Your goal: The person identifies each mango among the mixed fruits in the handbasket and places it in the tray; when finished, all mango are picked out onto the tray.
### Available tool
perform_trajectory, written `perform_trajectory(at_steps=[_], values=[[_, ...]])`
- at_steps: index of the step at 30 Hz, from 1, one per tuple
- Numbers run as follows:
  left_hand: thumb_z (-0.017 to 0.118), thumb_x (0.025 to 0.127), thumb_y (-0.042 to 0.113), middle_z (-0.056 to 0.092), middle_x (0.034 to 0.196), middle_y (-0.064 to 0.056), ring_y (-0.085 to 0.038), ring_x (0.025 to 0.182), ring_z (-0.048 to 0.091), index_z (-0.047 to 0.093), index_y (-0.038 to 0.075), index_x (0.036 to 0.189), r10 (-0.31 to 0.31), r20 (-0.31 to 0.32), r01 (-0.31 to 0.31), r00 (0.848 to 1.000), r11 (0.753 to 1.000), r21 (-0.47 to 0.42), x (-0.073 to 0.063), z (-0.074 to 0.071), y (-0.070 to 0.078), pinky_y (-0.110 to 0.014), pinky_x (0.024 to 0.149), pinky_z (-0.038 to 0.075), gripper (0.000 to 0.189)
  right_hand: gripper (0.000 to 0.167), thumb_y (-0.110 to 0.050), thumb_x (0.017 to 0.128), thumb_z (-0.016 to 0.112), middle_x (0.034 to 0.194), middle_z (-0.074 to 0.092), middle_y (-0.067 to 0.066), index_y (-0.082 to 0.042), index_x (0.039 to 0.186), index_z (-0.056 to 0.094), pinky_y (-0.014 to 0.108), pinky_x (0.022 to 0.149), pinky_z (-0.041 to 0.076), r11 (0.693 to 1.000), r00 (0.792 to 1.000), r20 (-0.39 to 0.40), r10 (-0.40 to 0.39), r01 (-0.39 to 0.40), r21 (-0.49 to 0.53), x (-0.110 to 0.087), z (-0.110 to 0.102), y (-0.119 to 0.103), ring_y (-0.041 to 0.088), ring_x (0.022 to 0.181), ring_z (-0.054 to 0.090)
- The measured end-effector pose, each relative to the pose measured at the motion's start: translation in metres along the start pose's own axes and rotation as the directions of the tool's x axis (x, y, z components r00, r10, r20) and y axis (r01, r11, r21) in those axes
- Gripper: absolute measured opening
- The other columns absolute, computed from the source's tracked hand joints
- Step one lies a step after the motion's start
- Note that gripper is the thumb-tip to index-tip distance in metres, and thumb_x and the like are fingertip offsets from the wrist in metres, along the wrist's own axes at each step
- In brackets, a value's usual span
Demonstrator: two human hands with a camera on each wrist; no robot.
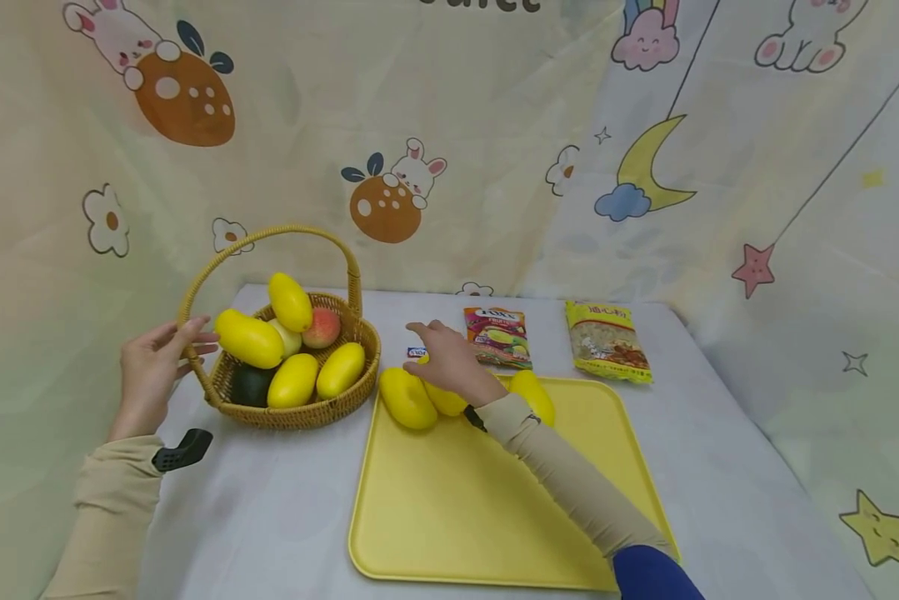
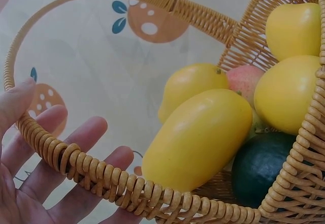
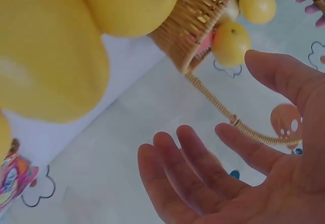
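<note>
My left hand [image 1: 152, 371] loosely holds the left base of the handle [image 1: 194, 287] of a wicker basket [image 1: 299, 414]. In the left wrist view the thumb crosses the handle and the fingers spread behind it. Several yellow mangoes [image 1: 292, 382], a reddish peach [image 1: 322, 327], a pale round fruit [image 1: 289, 337] and a dark green avocado-like fruit [image 1: 250, 385] fill the basket. My right hand [image 1: 452, 360] hovers open above the back left of a yellow tray [image 1: 479, 508], nothing between its fingers. Beneath and beside it lie yellow mangoes [image 1: 407, 400], partly hidden by the arm.
Behind the tray lie a candy packet [image 1: 498, 337] and a yellow bag of dry food [image 1: 609, 342]. A small blue-and-white packet [image 1: 417, 352] sits between basket and tray. A patterned cloth [image 1: 494, 167] hangs at the back of the white table [image 1: 269, 517].
</note>
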State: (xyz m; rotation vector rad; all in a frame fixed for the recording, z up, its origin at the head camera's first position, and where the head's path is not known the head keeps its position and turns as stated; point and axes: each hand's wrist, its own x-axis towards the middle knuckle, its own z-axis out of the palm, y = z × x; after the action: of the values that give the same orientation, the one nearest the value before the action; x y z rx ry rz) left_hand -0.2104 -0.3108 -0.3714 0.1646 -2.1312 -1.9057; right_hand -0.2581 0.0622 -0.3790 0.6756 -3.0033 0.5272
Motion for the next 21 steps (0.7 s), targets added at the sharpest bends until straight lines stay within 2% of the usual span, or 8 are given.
perform_trajectory(at_steps=[5,11,16,21], values=[[0.064,0.091,0.040,0.072,0.081,0.014,-0.002,0.075,0.068,0.067,0.014,0.121,-0.007,0.005,0.007,1.000,1.000,0.018,0.001,-0.001,0.000,-0.015,0.063,0.050,0.040,0.061,-0.033,0.088,0.069,0.120,0.057,0.011,-0.013,0.142,0.047,0.036,0.079,0.052,0.996,0.996,0.027,-0.080,0.081,-0.034,0.015,0.008,-0.020,0.022,0.093,0.059],[0.064,0.090,0.041,0.072,0.081,0.014,-0.001,0.075,0.068,0.066,0.013,0.121,-0.008,-0.003,0.008,1.000,1.000,0.024,0.001,0.001,0.000,-0.015,0.064,0.051,0.042,0.058,-0.031,0.089,0.068,0.120,0.055,0.009,-0.014,0.141,0.048,0.031,0.073,0.050,0.967,0.975,0.058,-0.215,0.221,-0.129,0.031,0.015,-0.038,0.020,0.094,0.058],[0.063,0.091,0.039,0.072,0.080,0.014,0.001,0.072,0.067,0.066,0.012,0.122,-0.011,0.002,0.011,1.000,0.999,0.030,0.001,0.002,-0.001,-0.014,0.063,0.050,0.041,0.056,-0.028,0.089,0.068,0.120,0.054,0.008,-0.015,0.140,0.048,0.028,0.071,0.047,0.955,0.960,0.104,-0.260,0.271,-0.118,0.043,0.021,-0.046,0.018,0.091,0.055],[0.061,0.091,0.043,0.071,0.081,0.017,0.003,0.074,0.067,0.065,0.013,0.123,-0.008,-0.011,0.009,1.000,0.996,0.091,0.000,0.000,0.001,-0.014,0.064,0.050,0.044,0.057,-0.023,0.088,0.068,0.125,0.053,0.008,-0.016,0.141,0.048,0.026,0.072,0.047,0.937,0.940,0.156,-0.304,0.325,-0.126,0.055,0.027,-0.055,0.016,0.095,0.054]])
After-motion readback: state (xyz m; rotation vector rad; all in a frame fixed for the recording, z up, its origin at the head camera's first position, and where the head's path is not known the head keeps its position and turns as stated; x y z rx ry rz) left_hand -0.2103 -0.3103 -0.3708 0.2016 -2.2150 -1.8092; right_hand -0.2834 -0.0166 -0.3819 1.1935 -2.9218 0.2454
